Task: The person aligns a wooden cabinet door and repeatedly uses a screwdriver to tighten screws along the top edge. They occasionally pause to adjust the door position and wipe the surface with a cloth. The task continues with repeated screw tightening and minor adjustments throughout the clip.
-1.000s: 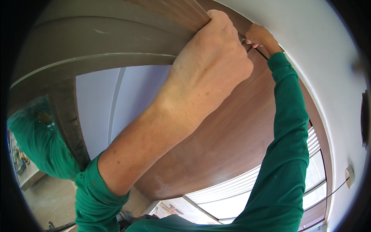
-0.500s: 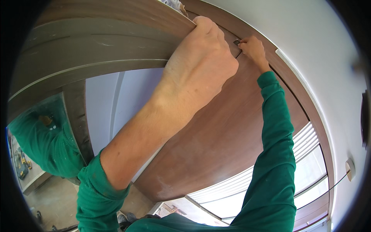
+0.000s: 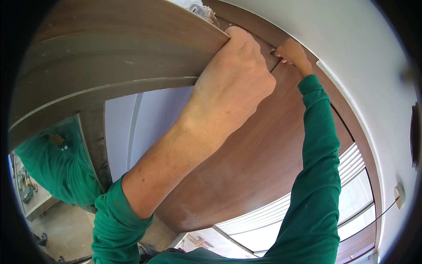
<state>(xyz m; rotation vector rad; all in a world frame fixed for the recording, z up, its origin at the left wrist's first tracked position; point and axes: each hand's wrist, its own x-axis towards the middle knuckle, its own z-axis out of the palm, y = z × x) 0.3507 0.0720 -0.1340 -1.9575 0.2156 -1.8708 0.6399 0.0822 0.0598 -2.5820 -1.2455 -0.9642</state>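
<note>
My left hand is closed over the edge of a brown wooden door panel, its fingers bent behind the edge and partly hidden. Farther off and to the right, my right hand reaches up near the ceiling with its fingers pinched together. Its fingertips are at a small metal fitting by the top corner of a large brown wooden panel. Those fingers cover much of the fitting, so its kind is unclear.
A mirror at the lower left reflects a green sleeve. Pale panels show behind my left forearm. The white ceiling curves along the right, with a round fixture and cord. White crumpled material lies at the top.
The whole view has shifted slightly, so the door panel and both arms appear a little lower and to the right. My right fingers are more curled at the fitting. My left grip stays.
</note>
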